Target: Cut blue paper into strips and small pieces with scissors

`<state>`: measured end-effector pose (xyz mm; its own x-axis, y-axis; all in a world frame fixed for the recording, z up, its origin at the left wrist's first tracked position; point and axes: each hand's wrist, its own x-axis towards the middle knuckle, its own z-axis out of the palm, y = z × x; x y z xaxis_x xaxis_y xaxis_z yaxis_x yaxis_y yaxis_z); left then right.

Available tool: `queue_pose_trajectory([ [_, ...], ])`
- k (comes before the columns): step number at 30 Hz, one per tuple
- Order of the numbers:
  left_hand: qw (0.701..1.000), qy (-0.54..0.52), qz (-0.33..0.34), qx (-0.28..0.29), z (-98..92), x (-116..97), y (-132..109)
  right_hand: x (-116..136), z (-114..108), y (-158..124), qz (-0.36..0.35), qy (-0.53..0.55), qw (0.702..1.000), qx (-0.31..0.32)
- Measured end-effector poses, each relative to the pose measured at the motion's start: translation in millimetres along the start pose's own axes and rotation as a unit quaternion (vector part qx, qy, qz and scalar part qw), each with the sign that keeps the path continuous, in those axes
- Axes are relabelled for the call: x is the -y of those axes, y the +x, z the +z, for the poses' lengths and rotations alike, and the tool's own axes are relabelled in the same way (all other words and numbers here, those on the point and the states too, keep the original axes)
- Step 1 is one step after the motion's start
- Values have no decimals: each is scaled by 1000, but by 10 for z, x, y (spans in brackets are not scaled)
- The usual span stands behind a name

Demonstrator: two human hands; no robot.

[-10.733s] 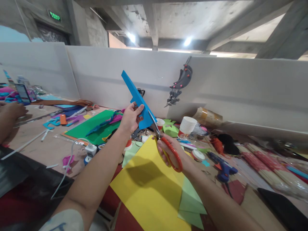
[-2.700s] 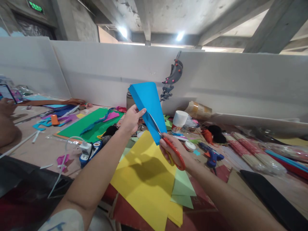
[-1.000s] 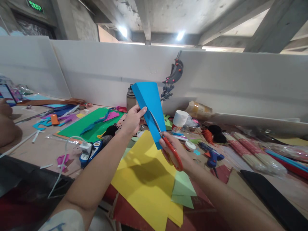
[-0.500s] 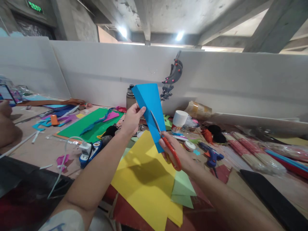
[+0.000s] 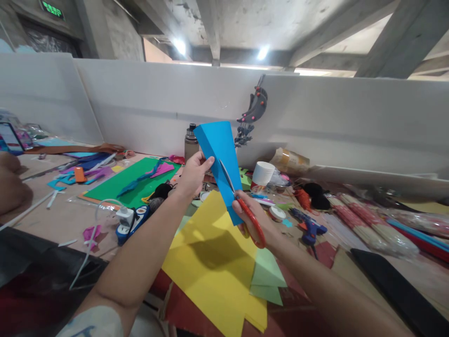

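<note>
A folded sheet of blue paper (image 5: 221, 145) is held up over the table, pinched at its left edge by my left hand (image 5: 196, 172), thumb on the near face. My right hand (image 5: 250, 210) is closed round the orange handles of a pair of scissors (image 5: 228, 178). The blades lie along the lower part of the blue paper, pointing up and left; how far they are apart I cannot make out. Beneath both hands are yellow paper sheets (image 5: 206, 262), with pale green sheets (image 5: 268, 271) at their right.
Left are a green sheet (image 5: 115, 182) with scraps and a blue-white power strip (image 5: 132, 223). Right are paper cups (image 5: 263, 173), a blue glue gun (image 5: 310, 228), bundled sticks (image 5: 365, 220) and a black flat object (image 5: 396, 290). Another person's hand (image 5: 12, 182) rests far left.
The blue paper's lower end has shifted slightly at the scissors, and a small split or edge shows there. Both hands stay almost in place.
</note>
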<state>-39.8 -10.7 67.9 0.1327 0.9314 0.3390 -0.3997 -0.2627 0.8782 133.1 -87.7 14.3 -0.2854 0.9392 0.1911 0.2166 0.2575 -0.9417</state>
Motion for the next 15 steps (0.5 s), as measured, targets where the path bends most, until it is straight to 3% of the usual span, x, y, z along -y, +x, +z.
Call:
queue_pose_trajectory([
  [15,1000,11,12,-20,19,-11,-4,27,-11,-17,15,6,1000,16],
])
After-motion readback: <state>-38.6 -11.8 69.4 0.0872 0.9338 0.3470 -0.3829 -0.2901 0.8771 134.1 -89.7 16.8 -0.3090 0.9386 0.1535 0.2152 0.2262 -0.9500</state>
